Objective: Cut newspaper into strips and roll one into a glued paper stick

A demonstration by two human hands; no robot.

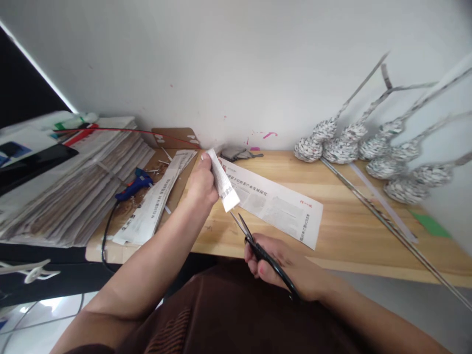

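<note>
My left hand (202, 184) is closed on a folded strip of newspaper (223, 183), held up above the table. A pair of black-handled scissors (263, 253) is in my right hand (280, 260), with the blades slightly parted. Their tips point up at the lower end of the folded strip, very near it; whether they touch cannot be made out. Behind and to the right, a long flat newspaper strip (275, 204) lies on the wooden table (354, 236).
At left stand a tall newspaper stack (84, 196), a blue glue gun (135, 186) with a cord, and more cut strips (151, 211). Several woven gourd shapes (341, 147) line the wall at right, near long thin rods (383, 221). A grey cloth-like item (238, 153) lies at the back.
</note>
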